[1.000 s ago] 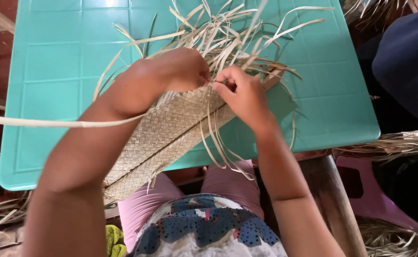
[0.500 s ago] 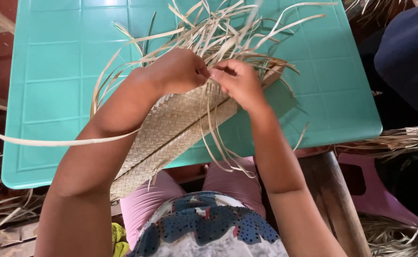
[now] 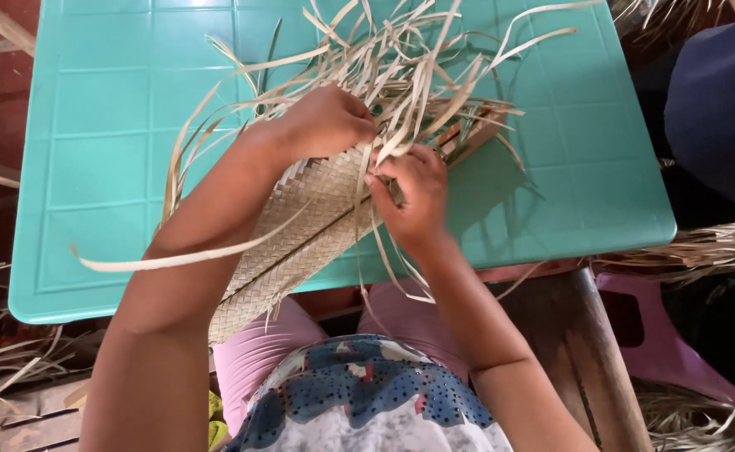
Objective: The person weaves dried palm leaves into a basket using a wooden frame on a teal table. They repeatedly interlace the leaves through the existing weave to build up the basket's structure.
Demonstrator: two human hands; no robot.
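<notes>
Right hand [image 3: 413, 197] dropped lower since earlier frame, fingers pinched on loose strip [image 3: 397, 138]. Left hand [image 3: 325, 124] curled, pressing one woven mat [image 3: 300, 238]. Mat on teal table [image 3: 99, 151], long axis diagonal, loose ends upper right.

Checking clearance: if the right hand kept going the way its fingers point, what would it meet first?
The right hand points up and left, its fingertips already among the loose pale straw strips at the woven straw mat's unfinished edge. Next it would likely meet the left hand, though depth is unclear.
</notes>
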